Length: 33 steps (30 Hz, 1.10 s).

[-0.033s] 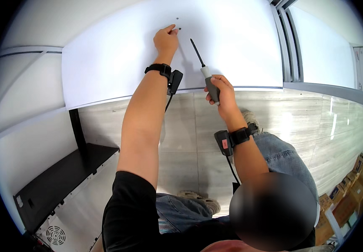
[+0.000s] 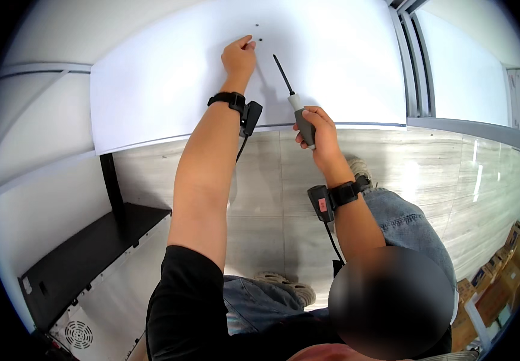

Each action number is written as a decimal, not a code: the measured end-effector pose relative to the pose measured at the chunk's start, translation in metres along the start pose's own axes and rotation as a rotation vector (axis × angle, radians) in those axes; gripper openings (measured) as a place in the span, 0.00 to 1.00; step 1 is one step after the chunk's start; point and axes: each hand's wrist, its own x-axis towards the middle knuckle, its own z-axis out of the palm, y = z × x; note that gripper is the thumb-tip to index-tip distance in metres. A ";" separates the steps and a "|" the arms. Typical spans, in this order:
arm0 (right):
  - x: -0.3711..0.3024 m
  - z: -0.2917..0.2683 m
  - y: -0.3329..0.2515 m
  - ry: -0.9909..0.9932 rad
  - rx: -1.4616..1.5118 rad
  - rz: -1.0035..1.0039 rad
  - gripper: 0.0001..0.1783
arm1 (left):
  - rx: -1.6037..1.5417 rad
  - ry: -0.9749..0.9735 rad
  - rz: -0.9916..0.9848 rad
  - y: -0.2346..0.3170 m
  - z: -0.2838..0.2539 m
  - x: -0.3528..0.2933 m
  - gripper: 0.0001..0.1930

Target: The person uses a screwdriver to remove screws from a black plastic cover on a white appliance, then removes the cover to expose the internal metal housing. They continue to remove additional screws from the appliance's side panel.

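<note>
My right hand (image 2: 319, 133) is wrapped round the grey handle of a screwdriver (image 2: 304, 123). Its dark shaft points up and away, the tip lying over the white panel. Further out on that white panel (image 2: 151, 96), my left hand (image 2: 239, 57) is closed, thumb and forefinger brought near each other. Whatever is between those fingertips, if anything, is too small to make out. Just right of them a small dark screw or hole (image 2: 260, 40) shows in the panel, and a second small spot (image 2: 257, 25) sits a little beyond it. The screwdriver tip is apart from both.
A grey metal frame (image 2: 415, 72) runs along the panel's right side. At lower left stands a black-topped metal cabinet (image 2: 79, 259) with a round vent. Cardboard boxes (image 2: 495, 289) are stacked at lower right. Light tiled floor (image 2: 260, 180) lies below the panel's near edge.
The view has shifted very slightly. The two small spots on the panel now appear a little further right of my left fingertips. Both hands keep their poses.
</note>
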 end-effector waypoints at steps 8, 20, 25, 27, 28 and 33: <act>-0.053 0.077 0.036 -0.240 -0.201 0.037 0.11 | -0.974 -0.145 -0.501 0.003 -0.164 -0.112 0.16; -0.248 0.220 0.101 -1.075 -0.433 0.169 0.23 | -1.078 0.486 -0.359 0.000 -0.476 -0.313 0.15; -0.291 0.240 0.108 -1.129 -0.390 0.154 0.21 | -1.091 0.536 -0.274 0.004 -0.513 -0.337 0.15; -0.297 0.242 0.108 -1.123 -0.352 0.152 0.21 | -1.080 0.538 -0.250 0.008 -0.516 -0.335 0.14; -0.298 0.243 0.108 -1.122 -0.330 0.149 0.21 | -1.077 0.551 -0.243 0.012 -0.516 -0.333 0.14; -0.302 0.249 0.109 -1.082 -0.279 0.136 0.20 | -1.116 0.549 -0.242 0.010 -0.517 -0.326 0.13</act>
